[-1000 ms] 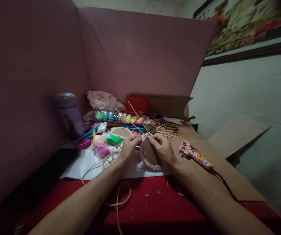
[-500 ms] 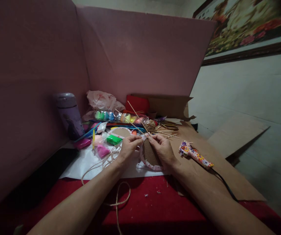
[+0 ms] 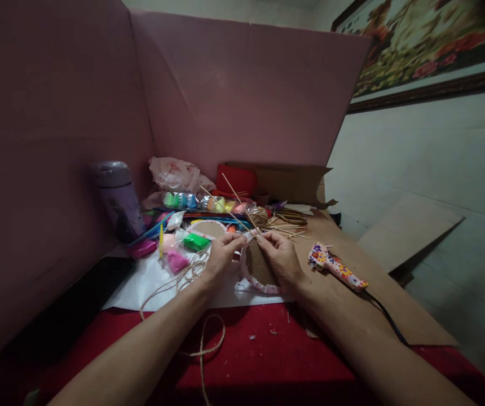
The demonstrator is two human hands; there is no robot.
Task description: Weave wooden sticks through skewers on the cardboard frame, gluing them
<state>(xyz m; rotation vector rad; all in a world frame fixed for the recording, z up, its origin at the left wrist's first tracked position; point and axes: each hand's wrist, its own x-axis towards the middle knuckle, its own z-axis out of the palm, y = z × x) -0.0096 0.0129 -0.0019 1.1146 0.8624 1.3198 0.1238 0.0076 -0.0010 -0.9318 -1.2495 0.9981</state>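
Both my hands meet over a round brown cardboard disc (image 3: 258,265) with a pink-and-white wrapped rim, held tilted above the white paper. My left hand (image 3: 221,255) pinches the disc's top edge, fingers closed. My right hand (image 3: 280,258) grips the disc's right side, fingertips pinched at the same top spot. Two thin wooden skewers (image 3: 236,202) stick up and back from that pinched point. Jute twine (image 3: 192,282) trails from under my left wrist down across the red cloth.
A flower-patterned glue gun (image 3: 336,267) with a black cord lies right of my hand on brown cardboard (image 3: 378,304). Behind are loose skewers (image 3: 287,225), coloured clay packets (image 3: 195,241), a clay strip pack (image 3: 202,201), a purple bottle (image 3: 118,200). A pink board (image 3: 242,90) walls the back and left.
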